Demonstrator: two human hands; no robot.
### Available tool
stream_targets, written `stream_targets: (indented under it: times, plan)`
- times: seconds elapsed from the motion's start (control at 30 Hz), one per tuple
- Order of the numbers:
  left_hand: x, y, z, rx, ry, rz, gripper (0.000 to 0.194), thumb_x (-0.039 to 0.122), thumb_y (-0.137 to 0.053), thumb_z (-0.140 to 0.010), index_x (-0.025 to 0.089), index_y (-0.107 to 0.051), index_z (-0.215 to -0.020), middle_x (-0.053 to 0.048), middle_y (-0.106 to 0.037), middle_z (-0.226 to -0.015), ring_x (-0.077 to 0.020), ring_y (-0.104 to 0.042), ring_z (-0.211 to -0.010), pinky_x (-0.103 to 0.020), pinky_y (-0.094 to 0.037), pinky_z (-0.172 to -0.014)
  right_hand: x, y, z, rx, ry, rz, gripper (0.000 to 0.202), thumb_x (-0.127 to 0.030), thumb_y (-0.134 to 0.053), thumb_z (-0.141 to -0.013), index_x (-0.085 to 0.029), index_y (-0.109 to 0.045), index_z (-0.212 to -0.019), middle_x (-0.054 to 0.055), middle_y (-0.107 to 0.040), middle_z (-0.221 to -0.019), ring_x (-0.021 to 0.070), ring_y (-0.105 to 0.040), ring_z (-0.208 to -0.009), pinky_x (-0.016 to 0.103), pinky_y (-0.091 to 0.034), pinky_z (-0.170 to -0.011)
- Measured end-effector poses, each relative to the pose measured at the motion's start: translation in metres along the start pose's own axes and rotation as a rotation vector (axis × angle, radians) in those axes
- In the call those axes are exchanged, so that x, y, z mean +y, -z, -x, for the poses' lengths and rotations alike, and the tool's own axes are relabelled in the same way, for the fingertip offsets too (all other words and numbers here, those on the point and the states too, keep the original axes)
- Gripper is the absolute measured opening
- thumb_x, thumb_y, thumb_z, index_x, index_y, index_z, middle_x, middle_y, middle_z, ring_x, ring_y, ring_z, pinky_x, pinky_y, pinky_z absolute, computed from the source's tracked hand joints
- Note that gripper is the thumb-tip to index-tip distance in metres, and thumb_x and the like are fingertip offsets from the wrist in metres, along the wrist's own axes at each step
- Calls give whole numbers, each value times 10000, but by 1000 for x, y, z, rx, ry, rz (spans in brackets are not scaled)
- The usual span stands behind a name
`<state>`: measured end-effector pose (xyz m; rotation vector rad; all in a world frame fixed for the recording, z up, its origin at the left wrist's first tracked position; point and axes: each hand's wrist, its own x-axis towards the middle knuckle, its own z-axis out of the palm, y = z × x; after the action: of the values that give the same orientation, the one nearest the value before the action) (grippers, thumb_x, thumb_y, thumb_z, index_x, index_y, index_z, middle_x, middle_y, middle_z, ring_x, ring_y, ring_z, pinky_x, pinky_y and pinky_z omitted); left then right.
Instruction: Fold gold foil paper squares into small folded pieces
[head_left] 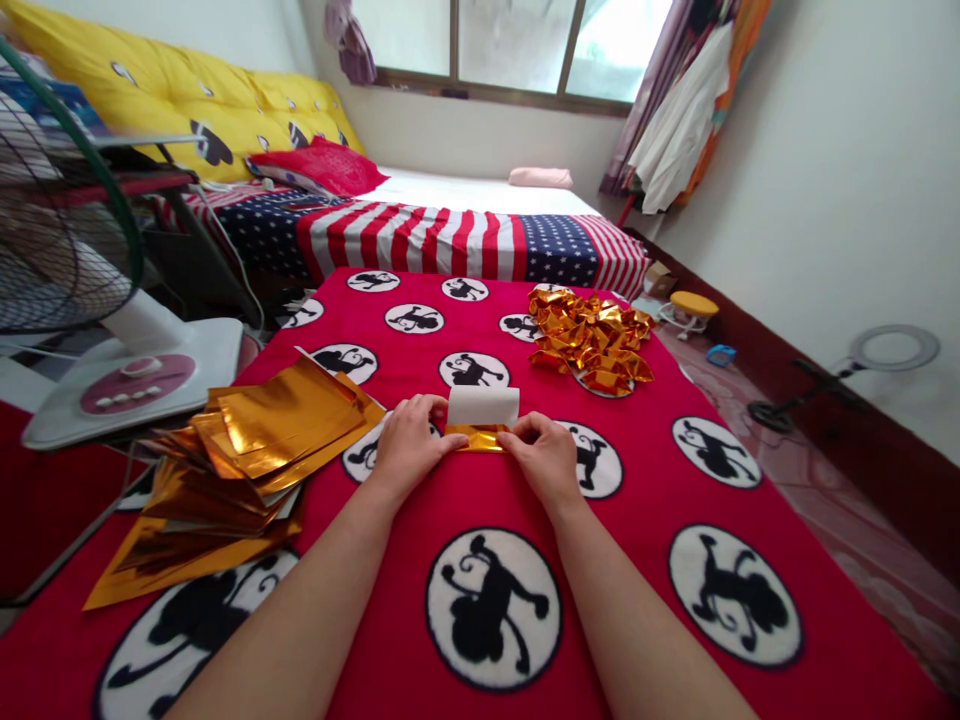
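Between my hands, on the red cloth, lies a sheet of gold foil paper [484, 408] with its white back showing and its near edge folded over to the gold side. My left hand [411, 440] pinches the fold's left end between thumb and fingers. At the right end, my right hand [541, 452] grips the same fold with its fingertips. A stack of flat gold foil sheets [277, 425] is spread to the left of my left hand. Beyond my right hand sits a heap of folded gold foil pieces [592, 335].
The red cloth with monkey prints [622, 600] covers the work surface. A white fan [142, 350] stands at the left. Behind is a bed with a striped, starred cover [450, 240]. A yellow stool [691, 305] and a ring-topped stand [847, 370] are on the floor at right.
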<state>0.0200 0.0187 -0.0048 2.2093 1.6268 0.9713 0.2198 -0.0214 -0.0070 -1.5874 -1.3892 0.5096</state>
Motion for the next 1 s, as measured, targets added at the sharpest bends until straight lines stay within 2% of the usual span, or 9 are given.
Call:
stream_targets:
  times: [0.13, 0.2, 0.3, 0.37, 0.47, 0.6, 0.77, 1.0]
  plan:
    - [-1, 3, 0, -35, 50, 93, 357, 428, -797, -618, 219, -692, -888, -25, -696, -786, -214, -605, -741, -295, -436, -644, -3, -1, 0, 30, -23, -360, 203, -358, -736, -682, -204, -613, -633, 2, -649, -665, 143, -543, -604, 264, -428, -591]
    - [0, 4, 1, -101, 105, 257, 312, 459, -749, -675, 212, -716, -863, -17, -701, -749, -201, -622, -714, -281, -452, -634, -6, -1, 0, 22, -30, -491, 231, -371, -761, -665, -198, -609, -643, 9, -660, -700, 147, -564, -637, 269, -456, -614]
    - [3, 6, 1, -195, 181, 612, 351, 505, -693, -729, 180, -746, -849, -24, -722, -730, -211, -657, -725, -284, -487, -660, -10, -2, 1, 17, -45, -581, 250, -383, -775, -660, -201, -604, -667, 2, -654, -703, 148, -581, -653, 270, -478, -631]
    - [5, 7, 1, -186, 218, 766, 385, 517, -722, -700, 157, -755, -831, -32, -730, -724, -215, -660, -716, -284, -491, -652, -10, -2, 0, 21, -62, -606, 251, -384, -775, -667, -206, -612, -735, -2, -657, -727, 148, -594, -666, 265, -484, -635]
    - [9, 8, 1, -130, 258, 855, 403, 503, -788, -630, 140, -759, -801, -34, -728, -711, -192, -643, -669, -266, -485, -613, -10, -3, -1, -18, -113, -582, 290, -434, -743, -703, -204, -626, -836, 1, -660, -746, 139, -583, -631, 244, -452, -569]
    - [9, 6, 1, -132, 303, 962, 452, 506, -806, -609, 128, -753, -851, -50, -736, -755, -182, -645, -665, -266, -509, -598, -9, -3, -1, -126, -102, -468, 345, -496, -625, -807, -179, -618, -672, -25, -553, -557, 100, -456, -499, 227, -331, -482]
    - [7, 5, 0, -175, 350, 961, 472, 458, -823, -606, 114, -740, -918, -61, -738, -753, -154, -631, -610, -202, -419, -481, -8, -3, 0, -115, -83, -446, 332, -447, -647, -794, -165, -611, -624, -25, -544, -545, 94, -435, -513, 226, -308, -502]
    - [7, 6, -1, -159, 373, 968, 437, 411, -846, -588, 112, -733, -887, -73, -748, -778, -141, -628, -613, -187, -393, -480, -5, -7, 0, -135, -73, -455, 241, -386, -675, -760, -157, -659, -689, 0, -616, -620, 122, -508, -574, 237, -364, -560]
